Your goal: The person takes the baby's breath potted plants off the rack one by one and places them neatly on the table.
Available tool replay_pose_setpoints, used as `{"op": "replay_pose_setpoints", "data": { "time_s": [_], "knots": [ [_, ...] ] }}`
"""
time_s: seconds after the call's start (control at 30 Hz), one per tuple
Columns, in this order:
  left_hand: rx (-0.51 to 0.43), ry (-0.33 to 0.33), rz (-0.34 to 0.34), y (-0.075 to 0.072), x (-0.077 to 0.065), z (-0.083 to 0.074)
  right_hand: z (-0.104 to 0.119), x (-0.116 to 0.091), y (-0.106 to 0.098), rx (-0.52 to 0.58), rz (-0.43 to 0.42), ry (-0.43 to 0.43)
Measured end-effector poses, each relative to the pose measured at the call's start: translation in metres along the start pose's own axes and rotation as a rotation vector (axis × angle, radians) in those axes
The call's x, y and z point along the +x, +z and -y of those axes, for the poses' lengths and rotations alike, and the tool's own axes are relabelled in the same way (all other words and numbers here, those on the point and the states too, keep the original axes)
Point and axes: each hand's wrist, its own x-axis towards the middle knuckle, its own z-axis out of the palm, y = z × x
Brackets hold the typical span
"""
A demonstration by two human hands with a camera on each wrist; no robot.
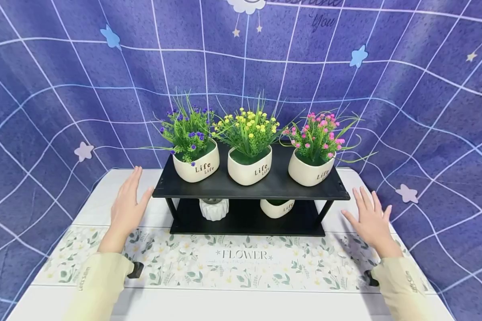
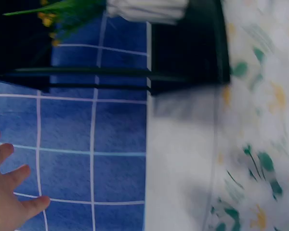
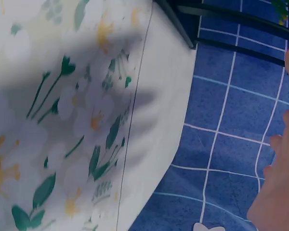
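A black two-tier shelf [image 1: 279, 187] stands between my hands. On its top board sit three white pots marked "Life": one with purple flowers [image 1: 193, 135], one with yellow flowers [image 1: 261, 129] and one with pink flowers [image 1: 325, 133]. The lower board holds a ribbed white pot [image 1: 214, 210] and a smooth white pot [image 1: 278, 209], their tops hidden by the upper board. My left hand [image 1: 128, 205] hovers just left of the shelf with fingers straight, holding nothing. To the shelf's right, my right hand [image 1: 371, 220] is spread, also holding nothing.
The white table carries a floral runner [image 1: 249, 276] with the word "FLOWER" in front of the shelf. A blue gridded curtain [image 1: 241, 76] with stars and clouds hangs behind and along both sides. Grass blades of the pink plant reach out past the shelf's right end.
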Motion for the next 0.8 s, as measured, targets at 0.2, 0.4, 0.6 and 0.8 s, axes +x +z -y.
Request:
{"op": "replay_pose_setpoints", "data": {
  "time_s": [0.2, 0.4, 0.6, 0.8],
  "knots": [
    [-0.262, 0.024, -0.050, -0.006, 0.005, -0.016, 0.013, 0.006, -0.012, 0.221, -0.157, -0.016],
    [-0.377, 0.034, -0.048, -0.008, 0.010, -0.031, 0.037, 0.012, -0.031, 0.492, -0.245, 0.054],
    [-0.412, 0.023, -0.039, -0.007, 0.015, -0.045, 0.061, 0.018, -0.043, 0.716, -0.242, -0.011],
    [-0.446, 0.013, -0.046, -0.007, 0.019, -0.056, 0.072, 0.022, -0.046, 0.724, -0.175, -0.039]
  ]
}}
